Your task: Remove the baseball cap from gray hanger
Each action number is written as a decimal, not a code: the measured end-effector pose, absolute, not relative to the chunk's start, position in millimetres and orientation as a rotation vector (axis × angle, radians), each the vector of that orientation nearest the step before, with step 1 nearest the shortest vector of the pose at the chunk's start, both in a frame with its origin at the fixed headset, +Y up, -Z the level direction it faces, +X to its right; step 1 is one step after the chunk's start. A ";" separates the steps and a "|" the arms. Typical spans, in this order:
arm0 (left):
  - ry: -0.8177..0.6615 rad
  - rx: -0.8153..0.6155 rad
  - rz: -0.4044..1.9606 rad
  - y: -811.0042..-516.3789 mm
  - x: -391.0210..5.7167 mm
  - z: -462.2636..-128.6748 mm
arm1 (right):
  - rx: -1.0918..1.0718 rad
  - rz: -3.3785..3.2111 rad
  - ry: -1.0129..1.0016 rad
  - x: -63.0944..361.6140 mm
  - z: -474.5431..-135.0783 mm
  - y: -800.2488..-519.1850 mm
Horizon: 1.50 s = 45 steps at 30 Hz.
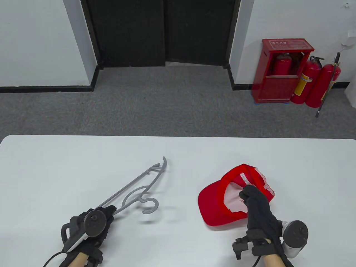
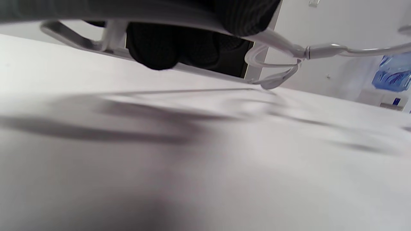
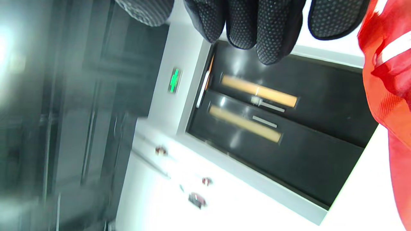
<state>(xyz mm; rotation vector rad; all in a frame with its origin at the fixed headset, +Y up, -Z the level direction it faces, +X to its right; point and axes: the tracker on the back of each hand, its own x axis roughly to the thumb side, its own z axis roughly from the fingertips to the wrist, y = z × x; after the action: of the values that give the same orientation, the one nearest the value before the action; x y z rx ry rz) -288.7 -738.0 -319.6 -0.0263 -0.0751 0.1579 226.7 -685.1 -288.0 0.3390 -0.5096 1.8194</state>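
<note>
The gray hanger (image 1: 139,189) is held just above the white table (image 1: 178,150), slanting from lower left to upper right, with its hook curled near the middle. My left hand (image 1: 107,212) grips its lower left end; the left wrist view shows the hanger's bar (image 2: 327,51) running under my fingers (image 2: 157,48). The red baseball cap (image 1: 222,203) is apart from the hanger, on the right, opening up with its white lining showing and its brim toward the left. My right hand (image 1: 249,194) grips the cap's rim. In the right wrist view the cap (image 3: 388,77) shows as red cloth at the right edge.
The table's far edge (image 1: 178,136) runs across the middle of the table view, with gray carpet beyond. A red extinguisher cabinet (image 1: 283,69) and fire extinguishers (image 1: 319,83) stand by the far right wall. A dark double door (image 1: 164,30) is at the back.
</note>
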 end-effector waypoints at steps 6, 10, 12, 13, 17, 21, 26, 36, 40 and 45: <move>-0.048 -0.138 0.115 -754.6 -292.1 -325.1 | 0.575 2.161 -0.480 198.5 -283.0 -680.6; -0.041 -0.146 0.116 -756.8 -294.4 -326.2 | 0.678 2.313 -0.442 183.7 -281.2 -681.9; -0.040 -0.158 0.124 -756.3 -294.2 -326.3 | 0.700 2.357 -0.443 181.1 -280.9 -682.7; -0.040 -0.160 0.123 -756.3 -294.3 -326.5 | 0.702 2.371 -0.442 180.6 -280.8 -683.0; -0.034 -0.150 0.139 -751.9 -295.7 -327.2 | 0.687 2.373 -0.442 180.4 -280.5 -682.9; -0.035 -0.103 0.183 -737.8 -296.6 -324.6 | 0.692 2.414 -0.443 177.8 -279.7 -682.7; -0.073 -0.024 0.253 -717.1 -292.7 -318.0 | 0.724 2.468 -0.441 174.7 -279.4 -683.2; -0.292 0.203 0.308 -670.8 -261.0 -285.9 | 0.735 2.518 -0.365 169.6 -280.2 -686.7; -0.326 0.285 0.264 -661.7 -249.6 -275.9 | 0.735 2.512 -0.359 168.8 -280.2 -686.8; -0.353 0.302 0.284 -658.6 -246.8 -272.8 | 0.742 2.508 -0.354 167.9 -280.5 -687.1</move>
<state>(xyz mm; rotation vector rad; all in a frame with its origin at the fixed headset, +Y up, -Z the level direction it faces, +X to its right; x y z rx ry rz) -246.8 -658.6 -272.8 0.3017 -0.3526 0.2838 167.9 -687.1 -280.5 0.7418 -0.3540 2.5078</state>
